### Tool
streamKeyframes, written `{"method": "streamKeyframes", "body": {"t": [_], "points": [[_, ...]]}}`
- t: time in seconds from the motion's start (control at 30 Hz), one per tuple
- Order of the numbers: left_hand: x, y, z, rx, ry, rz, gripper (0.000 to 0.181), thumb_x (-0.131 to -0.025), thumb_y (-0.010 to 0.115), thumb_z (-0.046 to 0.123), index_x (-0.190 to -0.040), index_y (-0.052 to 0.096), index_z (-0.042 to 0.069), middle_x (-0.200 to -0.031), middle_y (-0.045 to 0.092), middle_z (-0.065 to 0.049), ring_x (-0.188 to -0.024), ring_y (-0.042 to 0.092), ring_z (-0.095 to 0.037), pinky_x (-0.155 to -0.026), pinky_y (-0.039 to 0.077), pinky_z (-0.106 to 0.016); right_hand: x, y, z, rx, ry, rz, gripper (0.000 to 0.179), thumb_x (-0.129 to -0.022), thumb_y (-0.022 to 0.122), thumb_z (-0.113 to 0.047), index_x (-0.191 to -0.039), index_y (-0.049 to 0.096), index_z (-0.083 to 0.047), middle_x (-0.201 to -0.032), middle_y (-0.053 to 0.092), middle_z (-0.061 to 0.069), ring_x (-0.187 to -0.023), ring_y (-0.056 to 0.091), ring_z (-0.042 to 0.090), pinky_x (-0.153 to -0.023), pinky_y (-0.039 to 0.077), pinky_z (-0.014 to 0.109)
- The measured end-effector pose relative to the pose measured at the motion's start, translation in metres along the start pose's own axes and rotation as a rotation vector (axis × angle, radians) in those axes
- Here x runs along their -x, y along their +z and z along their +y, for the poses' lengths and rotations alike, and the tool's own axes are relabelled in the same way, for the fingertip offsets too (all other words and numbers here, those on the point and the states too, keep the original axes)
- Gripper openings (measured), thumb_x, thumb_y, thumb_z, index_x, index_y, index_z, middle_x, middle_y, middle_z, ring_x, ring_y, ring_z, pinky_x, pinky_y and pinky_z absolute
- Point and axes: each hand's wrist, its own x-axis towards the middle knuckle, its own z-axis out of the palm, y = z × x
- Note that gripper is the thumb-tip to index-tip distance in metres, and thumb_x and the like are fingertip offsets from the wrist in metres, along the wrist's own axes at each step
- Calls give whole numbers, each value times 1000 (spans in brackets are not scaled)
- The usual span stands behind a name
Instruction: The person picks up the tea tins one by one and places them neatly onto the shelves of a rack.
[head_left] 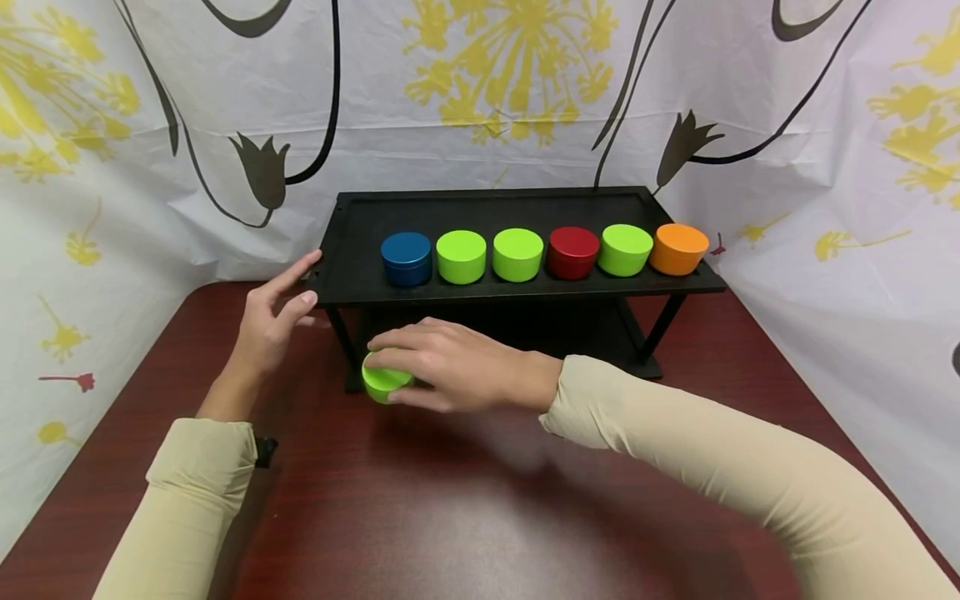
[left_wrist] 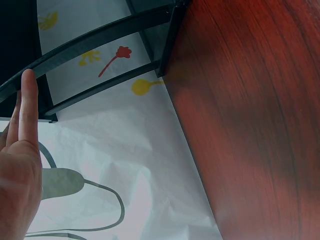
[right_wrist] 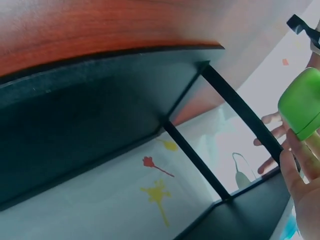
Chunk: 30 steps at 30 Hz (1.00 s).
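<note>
My right hand (head_left: pixel 457 367) grips a round green tin (head_left: pixel 384 382) in front of the shelf's left leg, fingers over its lid and thumb low on its near side. The right wrist view shows the same tin at its right edge, partly cut off. At the left end of the black two-tier shelf (head_left: pixel 480 210), my left hand (head_left: pixel 264 329) touches the top board's edge with straight fingers and thumb by the front corner. In the left wrist view, a straight digit (left_wrist: pixel 29 105) rests against the black rim.
Along the top board's front stand a blue tin (head_left: pixel 407 260), two green tins, a red tin (head_left: pixel 573 253), another green one (head_left: pixel 626 250) and an orange tin (head_left: pixel 679 249). The shelf's lower board (head_left: pixel 525 329) sits over the reddish wooden table (head_left: pixel 420 517). Patterned white cloth (head_left: pixel 480 158) surrounds the table.
</note>
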Motion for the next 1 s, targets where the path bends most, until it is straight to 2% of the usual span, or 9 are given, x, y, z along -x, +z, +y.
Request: {"method": "streamKeyframes", "body": {"t": [0.37,0.6,1.0], "points": [[0,0,1,-16,-8,-11,48,-97,52,7,-144,54,10,-147,52,-11,-99,66,-6,-67,58,-20,-12,-17,-1,24,-51,55,41,-98,62,-34,-131,62,-9,-134,61,7,-126,54,16,-107,39,29],[0,0,1,-52,-12,-15,48,-97,52,9,-145,53,12,-147,52,-9,-103,63,-4,-68,55,-16,-18,-25,-2,33,-56,65,41,-98,62,-33,-131,63,-9,-134,60,6,-123,55,15,-108,37,27],[1,-2,1,-58,-14,-7,48,-97,52,9,-145,53,12,-146,52,-7,-103,64,-3,-68,56,-16,-28,-37,-1,55,-65,91,43,-98,63,-32,-133,61,-7,-135,60,8,-123,55,20,-111,34,27]]}}
